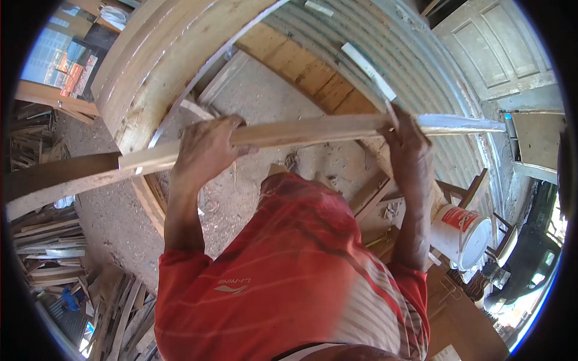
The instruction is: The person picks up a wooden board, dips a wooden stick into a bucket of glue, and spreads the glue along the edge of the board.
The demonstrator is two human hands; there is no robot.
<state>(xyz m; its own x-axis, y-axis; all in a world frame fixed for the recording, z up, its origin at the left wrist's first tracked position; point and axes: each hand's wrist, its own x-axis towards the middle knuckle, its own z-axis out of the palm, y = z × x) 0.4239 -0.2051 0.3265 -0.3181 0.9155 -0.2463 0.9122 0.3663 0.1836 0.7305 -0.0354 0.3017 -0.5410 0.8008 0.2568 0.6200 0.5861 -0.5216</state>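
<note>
A long wooden strip (313,129) runs across the view in front of my red shirt. My left hand (208,147) is closed round it left of centre, with the thumb on the near side. On the right, my right hand (406,141) grips the same strip from above. The strip's right end, pale and bright, reaches over the corrugated metal sheet (415,66). Its left part meets a darker, broader curved board (66,174); whether the two are joined I cannot tell.
Large curved boards (174,54) stand at the upper left. Scrap wood (51,240) is piled at the left. At the right are a white bucket (460,234) and a panelled door (497,45). A narrow white piece (368,71) lies on the metal sheet.
</note>
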